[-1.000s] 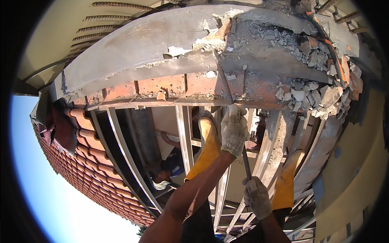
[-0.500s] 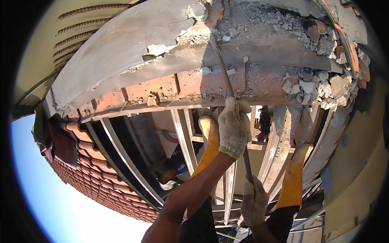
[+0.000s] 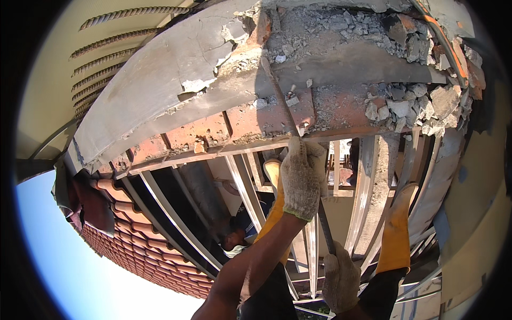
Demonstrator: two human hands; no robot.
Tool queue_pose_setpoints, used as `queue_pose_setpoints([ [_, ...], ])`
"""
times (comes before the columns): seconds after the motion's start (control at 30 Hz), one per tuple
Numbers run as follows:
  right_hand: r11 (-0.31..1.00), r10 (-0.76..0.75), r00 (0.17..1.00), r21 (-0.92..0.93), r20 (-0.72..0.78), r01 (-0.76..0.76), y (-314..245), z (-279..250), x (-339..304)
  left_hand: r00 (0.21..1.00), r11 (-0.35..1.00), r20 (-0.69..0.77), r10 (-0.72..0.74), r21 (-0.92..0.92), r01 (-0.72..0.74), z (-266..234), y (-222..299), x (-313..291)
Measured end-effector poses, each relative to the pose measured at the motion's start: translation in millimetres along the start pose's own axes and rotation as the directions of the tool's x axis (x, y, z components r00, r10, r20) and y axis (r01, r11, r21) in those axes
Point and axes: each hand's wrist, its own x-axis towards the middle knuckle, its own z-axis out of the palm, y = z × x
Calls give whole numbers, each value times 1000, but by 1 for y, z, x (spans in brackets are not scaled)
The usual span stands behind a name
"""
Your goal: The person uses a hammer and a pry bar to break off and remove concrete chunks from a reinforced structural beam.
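A worker in pale knit gloves grips a long metal rod over an open roof frame, the left hand wrapped tightly around its middle and the right hand curled around its lower end, closer to the body. The rod slants up and left past the left hand, crossing a reddish ledge just beyond the knuckles, its far tip at the broken edge of a cracked grey beam; whether tip and beam touch cannot be told. Broken rubble is heaped ahead and to the right of the hands, near a black-and-orange strip. Pale metal rafters run beneath both hands, with yellow boots on either side of them. Below and left of the left hand, another person shows between the rafters, while roof tiles descend farther left
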Motion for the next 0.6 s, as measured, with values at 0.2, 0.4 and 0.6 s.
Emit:
queue_pose_setpoints([
  [0.2, 997, 63, 996, 57, -60, -60, 21, 0, 29, 985, 981, 15, 175, 85, -175, 1, -21, 24],
  [0.4, 999, 14, 998, 37, -61, -12, 86, -29, 86, 1000, 982, -26, 10, -187, -15, 43, -43, 39],
  [0.6, 996, -94, 996, 11, -9, 94, 122, -59, 119, 988, 965, -120, 95, -234, -122, 62, -73, 56],
])
